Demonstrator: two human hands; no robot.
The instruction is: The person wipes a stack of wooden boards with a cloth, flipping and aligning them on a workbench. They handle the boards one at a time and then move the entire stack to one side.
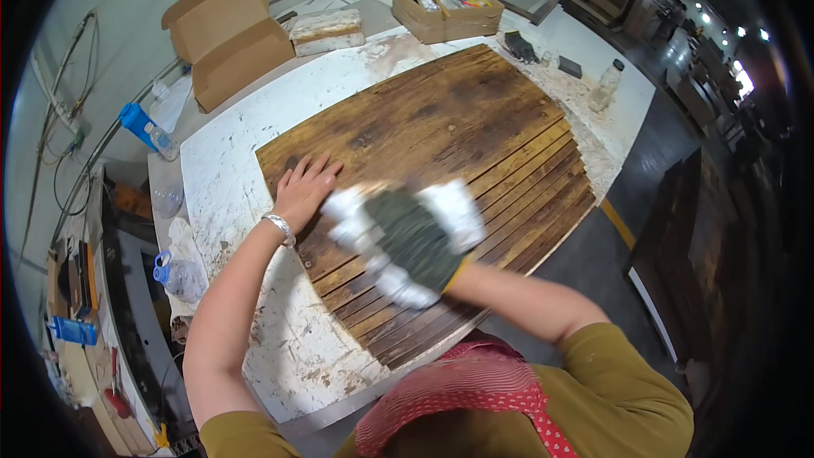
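- Nearest the camera is a red patterned apron [475,390] over an olive shirt [627,390], at the bottom edge.
- The right hand [415,242] reaches from the lower right, forearm bare, and wears a dark glove. It is blurred and pressed down on a white cloth [454,203] bunched under and around it; the fingers look closed over the cloth, though the blur hides just how.
- The cloth lies on the near middle of the wooden panel [441,119], a brown slatted board lying flat on the table [229,170], stained darker at its far part.
- The left hand [303,188] comes in from the lower left, arm bent at the elbow, a silver bracelet [280,227] on the wrist. Its palm lies flat on the panel's near left corner, fingers spread and pointing away, gripping nothing.
- The table is white and heavily smeared.
- At the far left stands an open cardboard box [227,34], lid up; what it holds cannot be seen.
- At the far middle is a cardboard tray [445,13] packed with small tools and packets.
- A clear bottle [606,85] stands at the far right of the table.
- Plastic bottles with blue caps [174,271] lie off the table's left side.
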